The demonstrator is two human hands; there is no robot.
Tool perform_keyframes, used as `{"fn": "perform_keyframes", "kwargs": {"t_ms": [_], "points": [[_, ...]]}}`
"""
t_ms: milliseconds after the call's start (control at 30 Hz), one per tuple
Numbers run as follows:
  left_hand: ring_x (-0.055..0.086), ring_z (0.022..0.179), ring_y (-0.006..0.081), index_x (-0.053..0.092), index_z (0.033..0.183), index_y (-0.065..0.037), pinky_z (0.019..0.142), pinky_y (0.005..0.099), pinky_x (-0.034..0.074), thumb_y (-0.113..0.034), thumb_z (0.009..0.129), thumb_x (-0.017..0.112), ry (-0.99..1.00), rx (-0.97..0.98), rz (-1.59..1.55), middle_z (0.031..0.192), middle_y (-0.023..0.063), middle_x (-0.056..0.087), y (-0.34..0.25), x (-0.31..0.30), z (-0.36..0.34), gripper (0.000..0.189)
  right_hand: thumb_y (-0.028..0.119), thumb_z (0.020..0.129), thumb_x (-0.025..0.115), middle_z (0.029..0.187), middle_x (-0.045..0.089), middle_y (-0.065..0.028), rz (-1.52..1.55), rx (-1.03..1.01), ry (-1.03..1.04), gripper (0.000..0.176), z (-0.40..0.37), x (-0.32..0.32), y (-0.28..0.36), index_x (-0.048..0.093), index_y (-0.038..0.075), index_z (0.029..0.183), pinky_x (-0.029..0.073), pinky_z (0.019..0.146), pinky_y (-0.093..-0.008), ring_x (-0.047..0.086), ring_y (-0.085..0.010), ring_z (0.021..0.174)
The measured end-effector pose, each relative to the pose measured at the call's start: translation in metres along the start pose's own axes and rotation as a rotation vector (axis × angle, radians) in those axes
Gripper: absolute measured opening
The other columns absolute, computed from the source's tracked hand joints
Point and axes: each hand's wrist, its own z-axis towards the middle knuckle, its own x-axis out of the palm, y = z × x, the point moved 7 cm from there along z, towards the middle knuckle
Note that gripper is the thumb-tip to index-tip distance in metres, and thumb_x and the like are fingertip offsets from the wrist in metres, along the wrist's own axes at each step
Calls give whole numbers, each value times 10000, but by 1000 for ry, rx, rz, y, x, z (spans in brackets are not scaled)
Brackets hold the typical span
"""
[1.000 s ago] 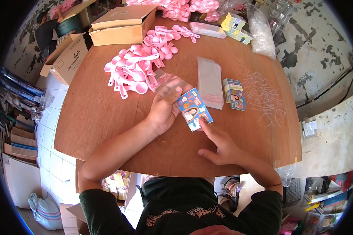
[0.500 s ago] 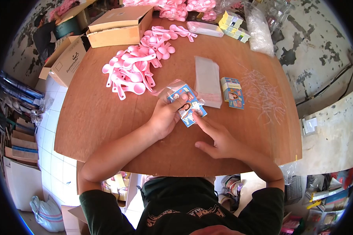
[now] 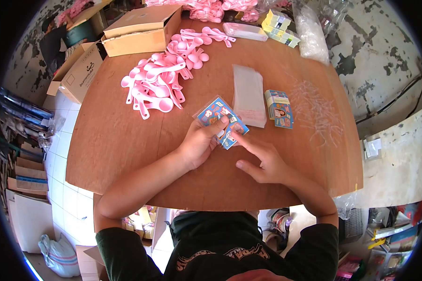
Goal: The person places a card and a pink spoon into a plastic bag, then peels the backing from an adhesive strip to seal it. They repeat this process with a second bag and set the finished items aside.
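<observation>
My left hand (image 3: pixel 202 140) grips blue printed cards (image 3: pixel 216 112) in clear plastic, its thumb pressed across them. At the cards' lower right edge is my right hand (image 3: pixel 263 161), with index finger stretched out and thumb apart; the fingertip touches or nearly touches them. Just beyond lies a stack of clear plastic bags (image 3: pixel 249 96). To its right sits a banded stack of blue cards (image 3: pixel 280 110). Thin clear strips (image 3: pixel 316 112) are scattered farther right. A heap of pink spoons (image 3: pixel 159 84) lies at the left of the wooden table (image 3: pixel 112 150).
A cardboard box (image 3: pixel 138 40) stands at the table's back left, with an open carton (image 3: pixel 79 72) beside the table. Along the back are pink bagged items (image 3: pixel 211 10), yellow packs (image 3: pixel 279 28) and a plastic roll (image 3: pixel 312 42). A person (image 3: pixel 54 44) is at the far left.
The cards in my left hand have turned and show a different printed face, and the plastic around them lies flatter. My right hand has shifted slightly up and right.
</observation>
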Motion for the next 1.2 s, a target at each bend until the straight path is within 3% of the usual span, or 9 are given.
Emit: {"fn": "perform_keyframes", "kwargs": {"t_ms": [67,133,267,367,533,633,700,833,1200], "points": [[644,975,193,549,1097,-42,844,357,530,-191,924,608,-7,-10,-9,1020,78,652,0,-2,0,235,28,851,615,1290,541,-190,62,31,-8,543,1,3,-2,429,17,1362,465,934,-367,614,-267,1060],[644,984,187,559,1089,-45,830,353,533,-200,926,606,-50,-3,-24,1020,80,658,0,-9,2,230,41,900,591,1176,608,-182,405,216,-275,333,-8,-3,-25,504,0,1219,505,861,-335,649,-193,932],[651,961,179,568,1083,-46,809,345,537,-214,924,609,-33,1,-24,1040,85,660,3,-7,3,235,72,916,607,976,655,-106,561,313,-337,193,-5,-8,-48,533,-18,1069,542,762,-270,639,-126,859],[657,930,175,575,1078,-49,794,345,539,-223,922,612,-50,4,8,1048,91,663,4,-3,1,237,70,918,604,958,650,-85,618,363,-281,139,-3,-2,-53,558,-24,1008,550,746,-267,639,-117,846],[646,959,175,576,1096,-51,819,349,526,-218,915,623,64,-64,31,1071,79,657,7,2,-4,251,65,919,600,938,647,-80,593,350,-294,114,6,0,-48,569,-29,976,548,739,-261,638,-109,835],[620,1011,170,567,1120,-56,862,355,507,-221,917,620,-66,-29,22,1122,66,636,10,6,-8,267,43,911,598,925,649,-83,548,358,-344,105,12,1,-48,568,-27,984,540,717,-248,637,-102,820],[591,1057,166,554,1150,-67,907,359,483,-221,922,611,-5,-69,37,1150,57,619,19,3,-9,281,32,904,599,916,650,-83,517,373,-369,105,14,2,-48,569,-26,986,534,699,-239,635,-98,808],[581,1061,168,527,1181,-83,932,356,468,-211,933,594,19,-68,9,1127,48,606,26,4,-8,286,19,884,598,886,654,-68,587,514,-448,114,14,6,-47,572,-14,990,509,641,-221,626,-88,767],[590,1085,226,504,1200,-37,947,427,468,-309,978,475,-32,96,-65,1169,100,602,-2,-7,0,352,81,899,582,820,655,-64,746,604,-438,157,5,13,-63,606,-13,1023,475,539,-214,612,-92,672]]}}
